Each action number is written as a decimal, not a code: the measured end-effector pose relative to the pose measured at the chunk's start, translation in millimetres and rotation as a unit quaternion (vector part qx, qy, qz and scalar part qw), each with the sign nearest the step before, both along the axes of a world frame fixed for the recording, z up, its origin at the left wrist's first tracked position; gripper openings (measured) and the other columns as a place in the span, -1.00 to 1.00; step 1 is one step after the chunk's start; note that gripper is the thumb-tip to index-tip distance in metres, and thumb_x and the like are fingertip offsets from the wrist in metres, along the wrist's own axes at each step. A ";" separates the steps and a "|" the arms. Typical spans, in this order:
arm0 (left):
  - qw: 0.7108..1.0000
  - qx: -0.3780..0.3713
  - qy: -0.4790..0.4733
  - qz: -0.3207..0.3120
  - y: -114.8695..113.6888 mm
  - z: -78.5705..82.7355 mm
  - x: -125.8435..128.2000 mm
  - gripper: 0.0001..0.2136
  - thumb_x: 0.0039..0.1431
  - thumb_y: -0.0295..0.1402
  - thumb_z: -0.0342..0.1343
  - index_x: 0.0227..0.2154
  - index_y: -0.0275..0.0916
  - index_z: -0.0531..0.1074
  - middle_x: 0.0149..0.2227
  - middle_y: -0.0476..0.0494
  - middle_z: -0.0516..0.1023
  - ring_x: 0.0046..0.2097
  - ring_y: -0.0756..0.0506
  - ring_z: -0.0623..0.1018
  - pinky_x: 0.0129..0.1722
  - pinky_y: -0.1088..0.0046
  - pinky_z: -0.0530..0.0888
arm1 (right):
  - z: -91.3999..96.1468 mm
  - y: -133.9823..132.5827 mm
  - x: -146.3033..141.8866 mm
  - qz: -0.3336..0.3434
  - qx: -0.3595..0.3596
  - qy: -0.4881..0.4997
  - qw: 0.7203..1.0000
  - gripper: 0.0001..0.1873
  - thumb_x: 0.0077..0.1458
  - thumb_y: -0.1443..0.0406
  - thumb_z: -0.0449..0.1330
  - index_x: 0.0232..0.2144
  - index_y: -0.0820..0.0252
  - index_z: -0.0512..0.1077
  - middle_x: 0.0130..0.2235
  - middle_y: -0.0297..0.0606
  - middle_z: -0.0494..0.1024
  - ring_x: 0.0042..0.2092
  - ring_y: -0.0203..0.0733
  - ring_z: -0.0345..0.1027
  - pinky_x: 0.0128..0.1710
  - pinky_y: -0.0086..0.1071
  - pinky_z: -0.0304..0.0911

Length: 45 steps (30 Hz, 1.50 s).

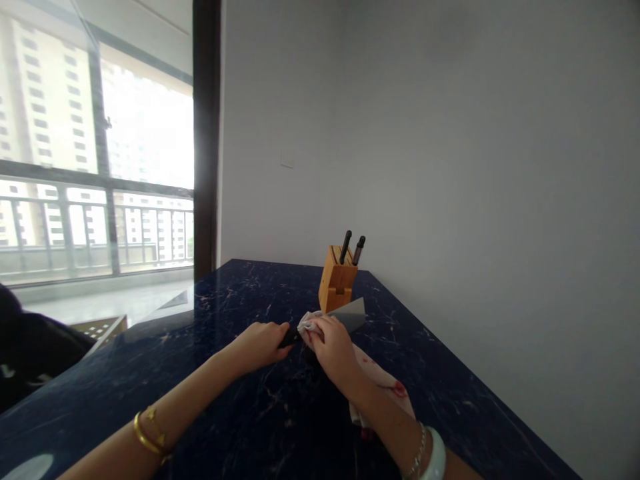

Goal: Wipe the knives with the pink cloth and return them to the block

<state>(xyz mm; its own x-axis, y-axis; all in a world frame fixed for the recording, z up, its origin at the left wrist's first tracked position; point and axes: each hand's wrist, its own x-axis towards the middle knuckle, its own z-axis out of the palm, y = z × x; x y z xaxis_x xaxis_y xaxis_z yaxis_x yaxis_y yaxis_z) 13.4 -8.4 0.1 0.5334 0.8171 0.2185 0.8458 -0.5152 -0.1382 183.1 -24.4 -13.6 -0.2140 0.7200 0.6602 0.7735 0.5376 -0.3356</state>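
My left hand (265, 343) is closed round the black handle of a kitchen knife (354, 315), whose broad blade points away to the right. In my right hand (333, 347) is a bunched white cloth (383, 377) with red flower marks. The bunched end is pressed at the knife where handle and blade meet. The rest of the cloth hangs behind my right wrist and over the table. Part of the blade is hidden by my right hand and the cloth. Just beyond the blade stands a wooden knife block (333, 277) with two black-handled tools in its slots.
The dark blue marbled table (240, 287) runs to a grey wall (475, 167) on the right and back. At the left are a large window (145, 133) and a black item (40, 353) beside the table's edge.
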 end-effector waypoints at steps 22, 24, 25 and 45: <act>1.000 0.003 -0.004 -0.005 4.6 -4.5 -4.0 -0.67 0.07 -0.12 -0.25 -0.34 -0.23 0.28 -0.40 -0.19 0.48 -0.39 -0.20 0.49 -0.43 0.32 0.38 | -2.6 0.3 -0.5 0.030 -0.008 -0.001 1.000 -0.81 -0.03 0.43 0.00 -0.38 0.18 0.39 -0.33 -0.29 0.40 -0.24 -0.26 0.20 -0.21 -0.41 0.03; 1.000 0.003 -0.001 -0.004 4.0 -3.9 -3.2 -0.68 0.07 -0.12 -0.24 -0.34 -0.24 0.28 -0.39 -0.20 0.48 -0.39 -0.19 0.49 -0.42 0.34 0.38 | -2.4 1.0 -0.3 0.030 0.003 0.011 0.999 -0.79 -0.02 0.43 -0.02 -0.36 0.17 0.38 -0.33 -0.28 0.40 -0.25 -0.26 0.19 -0.22 -0.41 0.03; 1.000 0.003 0.000 -0.003 3.7 -3.7 -3.0 -0.68 0.07 -0.13 -0.24 -0.34 -0.24 0.29 -0.39 -0.20 0.48 -0.38 -0.19 0.49 -0.42 0.34 0.38 | -2.5 1.3 -0.1 0.031 0.007 0.014 0.999 -0.78 -0.02 0.43 -0.03 -0.35 0.17 0.38 -0.33 -0.27 0.40 -0.25 -0.25 0.19 -0.22 -0.41 0.04; 0.999 -0.029 -0.018 0.015 6.4 -4.6 -4.2 -0.67 0.06 -0.12 -0.24 -0.34 -0.24 0.30 -0.40 -0.18 0.48 -0.41 -0.17 0.50 -0.45 0.39 0.38 | -9.1 1.2 3.5 0.042 -0.048 -0.083 0.995 -0.85 -0.01 0.40 -0.02 -0.41 0.22 0.34 -0.32 -0.26 0.39 -0.24 -0.28 0.19 -0.24 -0.45 0.02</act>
<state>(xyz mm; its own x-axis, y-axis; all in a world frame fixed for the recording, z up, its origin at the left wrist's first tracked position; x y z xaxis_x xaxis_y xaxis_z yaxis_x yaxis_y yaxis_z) 9.2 -2.0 -4.6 0.5005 0.8451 0.1882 0.8653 -0.4951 -0.0779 186.6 -23.2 -22.7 -0.3762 0.7528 0.5401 0.7769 0.5740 -0.2588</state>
